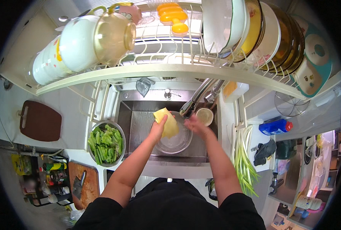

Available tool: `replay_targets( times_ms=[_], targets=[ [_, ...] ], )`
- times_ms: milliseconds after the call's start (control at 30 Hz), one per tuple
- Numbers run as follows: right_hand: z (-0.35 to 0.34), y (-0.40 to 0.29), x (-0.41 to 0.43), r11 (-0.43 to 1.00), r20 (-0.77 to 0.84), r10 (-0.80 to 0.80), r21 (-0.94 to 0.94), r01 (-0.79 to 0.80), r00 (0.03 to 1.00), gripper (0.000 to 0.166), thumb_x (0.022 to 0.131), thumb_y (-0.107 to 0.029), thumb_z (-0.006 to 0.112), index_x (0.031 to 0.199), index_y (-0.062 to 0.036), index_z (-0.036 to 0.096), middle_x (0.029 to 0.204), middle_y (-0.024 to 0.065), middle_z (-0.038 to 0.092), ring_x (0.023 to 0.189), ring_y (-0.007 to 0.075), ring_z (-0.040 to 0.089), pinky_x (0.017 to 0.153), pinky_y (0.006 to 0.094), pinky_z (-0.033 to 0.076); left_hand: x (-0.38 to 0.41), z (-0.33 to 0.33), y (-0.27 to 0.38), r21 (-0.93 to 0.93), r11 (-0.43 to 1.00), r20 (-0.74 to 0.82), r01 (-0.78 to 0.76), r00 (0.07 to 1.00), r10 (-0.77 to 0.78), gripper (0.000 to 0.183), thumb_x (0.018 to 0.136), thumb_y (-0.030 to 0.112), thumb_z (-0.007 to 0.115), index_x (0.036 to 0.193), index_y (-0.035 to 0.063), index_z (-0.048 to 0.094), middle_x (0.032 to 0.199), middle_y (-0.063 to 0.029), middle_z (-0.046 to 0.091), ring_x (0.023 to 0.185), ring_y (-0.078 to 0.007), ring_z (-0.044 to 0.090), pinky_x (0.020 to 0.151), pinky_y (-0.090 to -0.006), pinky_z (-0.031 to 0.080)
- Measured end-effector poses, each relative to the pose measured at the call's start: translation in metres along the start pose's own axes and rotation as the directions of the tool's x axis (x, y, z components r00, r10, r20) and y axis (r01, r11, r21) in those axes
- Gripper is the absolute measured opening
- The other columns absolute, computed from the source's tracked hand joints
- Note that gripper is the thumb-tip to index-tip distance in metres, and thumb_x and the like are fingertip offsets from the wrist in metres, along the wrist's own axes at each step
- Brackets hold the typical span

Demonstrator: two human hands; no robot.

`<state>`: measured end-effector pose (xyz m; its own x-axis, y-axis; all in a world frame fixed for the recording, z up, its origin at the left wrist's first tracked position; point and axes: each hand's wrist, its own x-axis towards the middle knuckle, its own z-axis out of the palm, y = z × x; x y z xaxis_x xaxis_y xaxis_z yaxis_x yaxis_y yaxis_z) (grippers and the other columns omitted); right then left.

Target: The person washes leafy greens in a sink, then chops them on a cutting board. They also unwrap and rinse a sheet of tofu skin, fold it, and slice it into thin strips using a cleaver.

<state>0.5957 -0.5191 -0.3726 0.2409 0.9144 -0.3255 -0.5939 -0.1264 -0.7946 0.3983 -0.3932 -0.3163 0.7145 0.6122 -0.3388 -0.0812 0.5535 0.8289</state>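
Observation:
My left hand [159, 128] grips a folded pale yellow sheet [170, 126], perhaps tofu skin or a cloth, over a round metal basin [174, 151] in the stainless steel sink [138, 115]. Just below the head of the chrome faucet [189, 107] is my right hand [195, 125]; it is blurred, and whether its fingers hold anything cannot be told. A small round strainer cup [205, 116] stands in the sink's back right corner, close behind that hand.
A metal bowl of cut leafy greens [105, 143] stands left of the sink, and spring onions [243, 161] lie to its right. Overhead runs a dish rack [170, 70] with bowls and plates. A cleaver [79, 185] rests on a wooden board [91, 184] at the lower left.

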Motion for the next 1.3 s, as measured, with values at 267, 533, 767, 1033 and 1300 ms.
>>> replay_targets(
  times_ms=[267,533,767,1033,1300],
  targets=[
    [0.115,-0.012,-0.014,0.848,0.146,0.157,-0.527,-0.058,0.977,0.056,0.074,-0.022,0.081,0.122,-0.0035,0.057,0.116,0.0061,0.063,0.106,0.0135,0.058,0.092,0.0301,0.045,-0.027,0.001,0.055,0.063,0.991,0.175,-0.120,0.979,0.108,0.040,0.095,0.025,0.056,0.129,0.0052,0.048,0.118,-0.0116,0.062,0.103,-0.0210,0.062,0.090,-0.0348,0.051],
    [0.158,-0.034,-0.014,0.778,0.200,0.234,-0.626,-0.060,0.951,0.048,0.070,-0.018,0.077,0.115,-0.0036,0.063,0.109,0.0057,0.065,0.102,0.0169,0.060,0.090,0.0318,0.045,-0.030,-0.014,0.100,0.012,1.000,0.288,0.018,0.957,-0.021,0.028,0.092,0.028,0.062,0.109,0.0087,0.050,0.093,-0.0093,0.063,0.094,-0.0227,0.063,0.084,-0.0367,0.053],
    [0.168,-0.023,-0.008,0.881,0.152,0.250,-0.445,-0.160,0.956,0.046,0.071,-0.012,0.068,0.115,-0.0040,0.058,0.107,0.0068,0.062,0.100,0.0189,0.059,0.088,0.0315,0.044,-0.027,0.011,0.095,-0.229,0.955,0.126,-0.187,0.967,0.220,0.021,0.097,0.030,0.054,0.102,0.0106,0.049,0.071,-0.0026,0.052,0.068,-0.0153,0.055,0.072,-0.0321,0.052],
    [0.186,-0.036,-0.018,0.915,0.320,0.343,-0.327,-0.237,0.883,0.048,0.074,-0.021,0.074,0.116,-0.0074,0.056,0.103,0.0032,0.061,0.092,0.0131,0.058,0.082,0.0294,0.046,-0.023,0.012,0.110,-0.348,0.934,0.050,-0.086,0.993,0.110,0.050,0.100,0.049,0.038,0.063,0.0153,0.037,0.047,0.0015,0.028,0.041,-0.0120,0.027,0.043,-0.0266,0.027],
    [0.188,-0.039,-0.014,0.901,0.300,0.273,-0.412,-0.134,0.914,0.042,0.070,-0.017,0.077,0.107,-0.0068,0.061,0.093,0.0024,0.065,0.083,0.0135,0.062,0.076,0.0286,0.048,-0.026,0.021,0.109,-0.297,0.940,-0.026,-0.171,0.985,0.171,0.054,0.100,0.047,0.041,0.057,0.0153,0.032,0.045,0.0013,0.026,0.038,-0.0117,0.023,0.038,-0.0267,0.021]
  ],
)
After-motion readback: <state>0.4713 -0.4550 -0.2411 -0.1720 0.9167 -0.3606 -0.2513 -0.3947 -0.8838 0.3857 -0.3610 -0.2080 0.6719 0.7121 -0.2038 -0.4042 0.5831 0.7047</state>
